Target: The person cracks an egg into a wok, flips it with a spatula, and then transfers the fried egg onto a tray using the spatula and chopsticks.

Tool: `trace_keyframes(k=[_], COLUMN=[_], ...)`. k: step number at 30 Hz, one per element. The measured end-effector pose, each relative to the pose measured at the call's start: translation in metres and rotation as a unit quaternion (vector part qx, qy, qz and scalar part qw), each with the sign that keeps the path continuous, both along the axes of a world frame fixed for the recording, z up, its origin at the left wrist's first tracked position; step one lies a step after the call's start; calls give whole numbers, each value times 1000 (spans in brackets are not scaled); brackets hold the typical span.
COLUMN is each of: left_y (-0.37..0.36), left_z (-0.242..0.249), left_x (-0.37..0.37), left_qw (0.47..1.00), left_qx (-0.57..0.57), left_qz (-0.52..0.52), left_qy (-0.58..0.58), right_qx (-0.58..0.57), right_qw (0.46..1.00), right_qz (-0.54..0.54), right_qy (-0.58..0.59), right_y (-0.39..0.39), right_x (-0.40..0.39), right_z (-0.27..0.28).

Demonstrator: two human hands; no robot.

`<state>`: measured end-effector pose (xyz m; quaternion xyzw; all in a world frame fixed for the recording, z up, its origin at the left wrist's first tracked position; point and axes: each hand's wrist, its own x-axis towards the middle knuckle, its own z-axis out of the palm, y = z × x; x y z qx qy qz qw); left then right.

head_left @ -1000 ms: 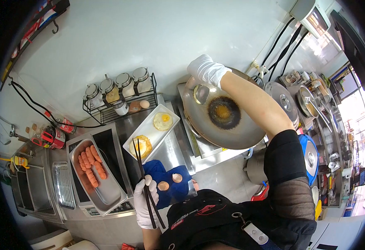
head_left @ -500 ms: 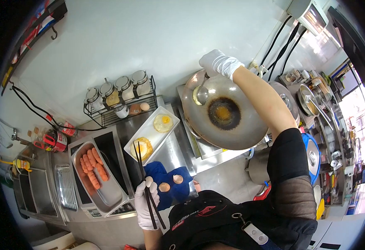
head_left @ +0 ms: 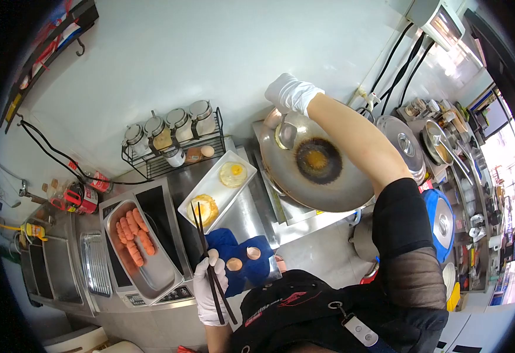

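Observation:
My left hand [head_left: 209,291], in a white glove, is closed on a pair of dark chopsticks [head_left: 212,276]. Their tips reach over one of two fried eggs [head_left: 233,175] on a white rectangular plate [head_left: 217,207]. In another white glove, my right hand [head_left: 293,94] is closed above the far left rim of a wok [head_left: 351,176]. Below it hangs a ladle [head_left: 286,135], its bowl inside the wok against the sloping wall; my glove hides most of its handle. A little yellowish liquid [head_left: 316,159] lies at the wok's darkened bottom.
Eggshell halves [head_left: 233,264] rest on a blue cloth [head_left: 247,276] near my left hand. A metal tray [head_left: 157,282] with sausages stands at left. Behind the plate is a wire rack [head_left: 178,150] with several seasoning jars and an egg. Lidded pots [head_left: 401,141] stand right of the wok.
My right hand has shifted left along the wall side of the wok, and the ladle's handle now leans differently. My left hand and the chopsticks stay nearly still.

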<state>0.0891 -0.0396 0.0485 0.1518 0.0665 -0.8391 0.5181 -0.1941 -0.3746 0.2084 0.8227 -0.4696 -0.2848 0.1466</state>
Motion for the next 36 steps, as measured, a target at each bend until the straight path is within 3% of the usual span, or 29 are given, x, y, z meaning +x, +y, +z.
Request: trace_keyframes(k=[36], left_y=[-3], left_z=[1], left_x=[0], left_qw=[999], left_qx=[4], left_qz=[-3], left_qy=[-53], right_qx=[4], right_qw=[1000], right_qz=[16], right_qy=[9], right_y=[-2], right_x=[22], right_z=[-10])
